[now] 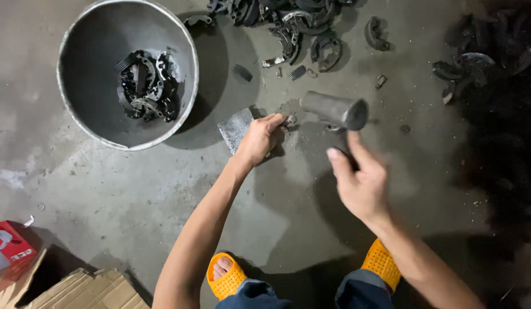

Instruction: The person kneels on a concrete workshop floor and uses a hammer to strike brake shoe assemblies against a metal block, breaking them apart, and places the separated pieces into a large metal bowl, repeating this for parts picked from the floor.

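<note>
While the left hand [261, 139] pins a small part [289, 120] on the metal block [237, 128], fingers pinched, right hand [361, 183] is clenched round the hammer [335, 110], mid-swing prob. Next needs a square hit, clear of fingertips.

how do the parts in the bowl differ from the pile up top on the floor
The parts in the bowl sit in one tight heap inside the round metal bowl; the pile on the floor is spread loosely over bare concrete, with strays lying apart from it. The bowl's heap shows whole; the floor pile runs off the top edge. Both are dark, curved metal pieces. Neither hand touches them.
</note>
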